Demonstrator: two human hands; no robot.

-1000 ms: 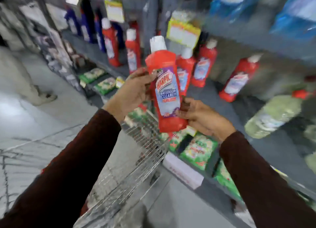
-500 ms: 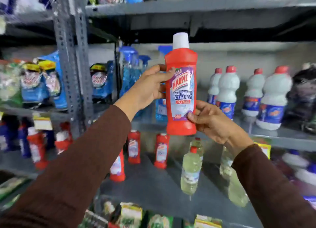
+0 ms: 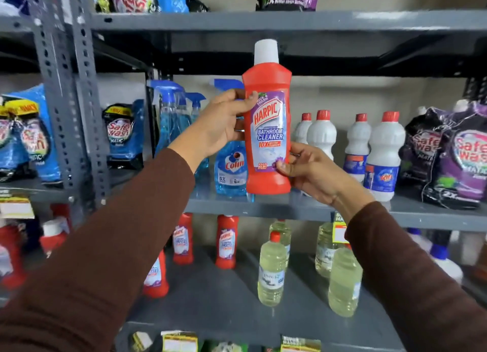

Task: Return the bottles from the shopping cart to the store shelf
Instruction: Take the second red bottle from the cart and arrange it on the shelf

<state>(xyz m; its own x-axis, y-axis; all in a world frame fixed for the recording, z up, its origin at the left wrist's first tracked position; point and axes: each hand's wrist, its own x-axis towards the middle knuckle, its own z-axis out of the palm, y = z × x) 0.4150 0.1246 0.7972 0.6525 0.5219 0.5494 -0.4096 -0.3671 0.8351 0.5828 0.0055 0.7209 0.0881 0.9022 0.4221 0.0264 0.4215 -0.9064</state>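
Note:
A red bathroom cleaner bottle (image 3: 267, 98) with a white cap and purple label is held upright in front of the middle shelf (image 3: 311, 210). My left hand (image 3: 220, 125) grips its left side at label height. My right hand (image 3: 309, 171) holds its lower right side, thumb on the label. Its base hangs just above the shelf edge. Matching red bottles (image 3: 227, 242) stand on the lower shelf (image 3: 226, 299). The shopping cart is out of view.
Blue spray bottles (image 3: 171, 117) stand behind the held bottle, white bottles with red caps (image 3: 384, 154) to its right, purple pouches (image 3: 463, 151) at far right. Pale yellow bottles (image 3: 271, 270) share the lower shelf. A grey perforated upright (image 3: 71, 93) stands left, with blue pouches (image 3: 122, 134) beside it.
The view swung up from the cart and lower shelf to face the shelves. Both hands carried the red bottle up, level with the middle shelf.

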